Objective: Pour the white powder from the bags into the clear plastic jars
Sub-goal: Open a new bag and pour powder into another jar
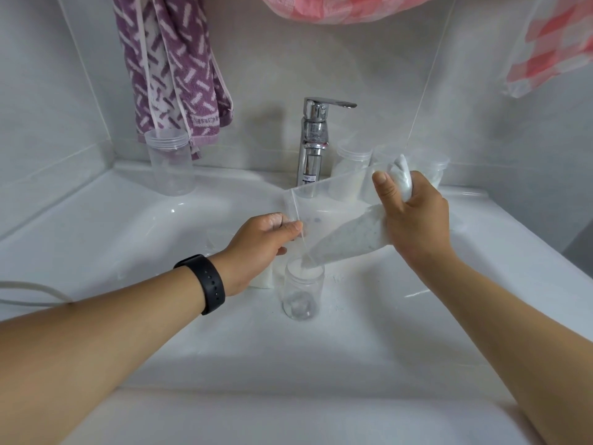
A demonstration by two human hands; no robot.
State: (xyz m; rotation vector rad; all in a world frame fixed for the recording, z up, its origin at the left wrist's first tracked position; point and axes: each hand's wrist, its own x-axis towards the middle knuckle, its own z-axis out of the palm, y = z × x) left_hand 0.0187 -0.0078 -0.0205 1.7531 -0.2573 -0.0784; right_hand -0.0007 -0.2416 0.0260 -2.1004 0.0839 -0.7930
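Head view: the right hand [414,216] grips the tilted bag [349,236] of white powder, while the left hand [266,239] pinches its open edge over the clear jar [302,290] in the sink [128,226]. A narrow mouth — powder could spill past the rim. Tap [313,142], empty jar [170,162] and filled jars [351,162] stand behind, well apart.

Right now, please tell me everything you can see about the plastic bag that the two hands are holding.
The bag is clear, thin plastic, partly filled with white powder that has gathered along its lower side. It is tilted, with its low corner over the mouth of the open jar standing in the sink basin. The right hand grips its bunched upper end; the left hand pinches its edge near the low corner. Its upper part looks empty and see-through.
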